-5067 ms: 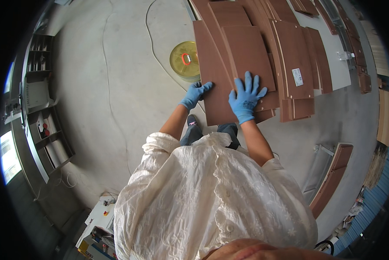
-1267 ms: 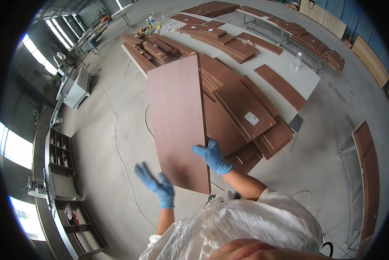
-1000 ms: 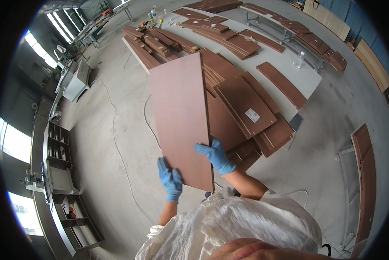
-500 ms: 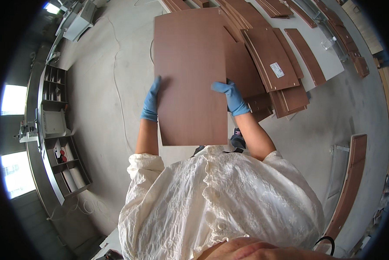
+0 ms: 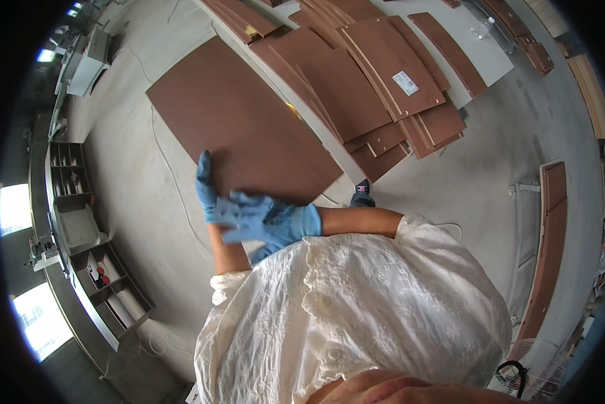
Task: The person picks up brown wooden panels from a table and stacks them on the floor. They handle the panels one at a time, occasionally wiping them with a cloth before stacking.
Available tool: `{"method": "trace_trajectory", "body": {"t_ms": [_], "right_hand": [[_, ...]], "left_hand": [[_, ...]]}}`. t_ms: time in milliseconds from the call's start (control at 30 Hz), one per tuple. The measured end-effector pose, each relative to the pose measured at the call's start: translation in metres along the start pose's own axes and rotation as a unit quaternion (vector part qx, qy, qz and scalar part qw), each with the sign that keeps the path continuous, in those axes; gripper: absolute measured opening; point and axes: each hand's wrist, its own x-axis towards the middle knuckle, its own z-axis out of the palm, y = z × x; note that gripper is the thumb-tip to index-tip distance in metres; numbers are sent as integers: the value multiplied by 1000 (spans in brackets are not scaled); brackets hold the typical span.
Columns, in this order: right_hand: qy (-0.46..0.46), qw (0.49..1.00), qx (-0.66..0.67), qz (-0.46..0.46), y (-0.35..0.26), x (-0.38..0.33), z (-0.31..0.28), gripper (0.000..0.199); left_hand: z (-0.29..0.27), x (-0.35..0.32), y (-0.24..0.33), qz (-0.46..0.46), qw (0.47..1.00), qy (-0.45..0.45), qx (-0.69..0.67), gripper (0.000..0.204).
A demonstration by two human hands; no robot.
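The pale grey concrete floor (image 5: 491,168) carries nearly everything in view. A large, flat, reddish-brown rectangular wooden panel (image 5: 242,128) sits low over it in the left half of the picture; whether it rests fully on the concrete cannot be told. Just beside it, toward the upper right, a fanned, overlapping stack of similar reddish-brown veneer sheets (image 5: 376,81) lies spread out, one bearing a small white label (image 5: 405,83). A thin white cable (image 5: 171,175) snakes across the floor left of the large panel. At the right, long narrow brown boards (image 5: 548,249) lie on a low frame. A grey metal shelving unit (image 5: 87,236) stands along the left edge.
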Motion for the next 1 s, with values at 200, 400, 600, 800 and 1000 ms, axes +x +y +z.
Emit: {"method": "trace_trajectory", "body": {"t_ms": [200,400,600,800,1000], "right_hand": [[254,912,-123,297,119,-65,-17,40],[85,772,-352,522,193,-156,-28,79],[9,825,-298,480,184,-149,-37,62],[104,747,-506,418,161,-111,-119,66],[-64,638,-493,588,181,-119,-157,82]], "left_hand": [[-49,6,22,128,987,21,92,43],[-88,-10,17,123,981,52,137,47],[-101,-20,4,61,987,66,134,48],[-93,-16,-2,58,984,82,145,44],[-88,-6,-9,51,984,64,158,43]]}}
